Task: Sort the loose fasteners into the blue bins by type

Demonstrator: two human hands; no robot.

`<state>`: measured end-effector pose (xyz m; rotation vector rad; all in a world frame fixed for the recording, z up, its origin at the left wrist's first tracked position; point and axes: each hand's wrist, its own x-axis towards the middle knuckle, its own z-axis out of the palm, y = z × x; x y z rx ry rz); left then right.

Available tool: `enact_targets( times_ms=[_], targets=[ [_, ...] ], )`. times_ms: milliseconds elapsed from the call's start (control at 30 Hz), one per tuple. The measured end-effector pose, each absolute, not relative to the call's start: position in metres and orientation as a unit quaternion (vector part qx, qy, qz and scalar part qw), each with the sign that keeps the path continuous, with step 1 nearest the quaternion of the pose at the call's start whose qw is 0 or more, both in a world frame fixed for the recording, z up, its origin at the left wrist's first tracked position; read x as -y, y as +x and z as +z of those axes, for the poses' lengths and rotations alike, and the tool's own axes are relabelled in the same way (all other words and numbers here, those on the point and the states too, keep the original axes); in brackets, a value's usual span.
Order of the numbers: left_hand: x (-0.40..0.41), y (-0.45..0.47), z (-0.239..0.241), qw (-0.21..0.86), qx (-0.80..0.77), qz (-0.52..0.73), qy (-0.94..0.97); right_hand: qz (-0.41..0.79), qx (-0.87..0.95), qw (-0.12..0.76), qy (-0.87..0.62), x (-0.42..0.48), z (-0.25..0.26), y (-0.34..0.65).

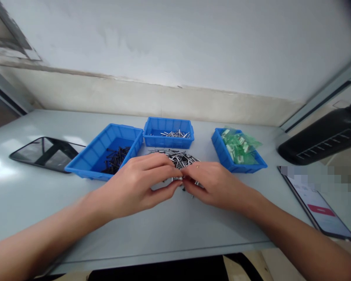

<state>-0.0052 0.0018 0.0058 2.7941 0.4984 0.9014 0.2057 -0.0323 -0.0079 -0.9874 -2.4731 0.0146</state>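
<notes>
My left hand (143,181) and my right hand (212,181) meet fingertip to fingertip over the middle of the table. Both are closed in a pinch. A small pale bit shows at the left fingertips, too little to name. Below and behind the fingers lies a loose pile of thin silver and dark metal pins (181,158), partly hidden by the hands. Left of it, a large blue bin (89,156) holds dark, screw-like pieces (118,158). Behind the pile, a smaller blue bin (168,141) contains thin silver pins (177,134).
At the right, a blue bin (222,150) is heaped with green plastic packets (240,146). Beyond it are a black bottle (318,138) and a phone (318,207) with its screen lit. A dark-rimmed flat tray or pouch (43,154) lies far left. A wall (163,97) closes the back.
</notes>
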Motion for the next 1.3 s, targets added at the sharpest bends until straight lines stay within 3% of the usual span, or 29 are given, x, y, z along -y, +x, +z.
enact_targets(
  times_ms=[500,833,933,1100,1300],
  targets=[
    [-0.003,-0.003,0.008,0.078,-0.238,0.289,0.924,-0.067,0.866,0.329,-0.371,0.035,0.0,0.211],
    [-0.002,-0.003,0.003,0.122,-0.19,0.231,0.946,-0.091,0.896,0.322,-0.29,0.042,-0.001,0.202],
    [-0.001,-0.003,0.004,0.143,-0.189,0.228,0.944,-0.067,0.9,0.318,-0.29,0.042,-0.003,0.2],
    [0.001,-0.001,0.011,0.174,-0.207,0.306,0.913,0.006,0.858,0.388,-0.336,0.039,-0.006,0.207],
    [0.002,-0.001,0.017,0.201,-0.199,0.356,0.891,0.182,0.856,0.341,-0.343,0.036,-0.002,0.205]
  ],
)
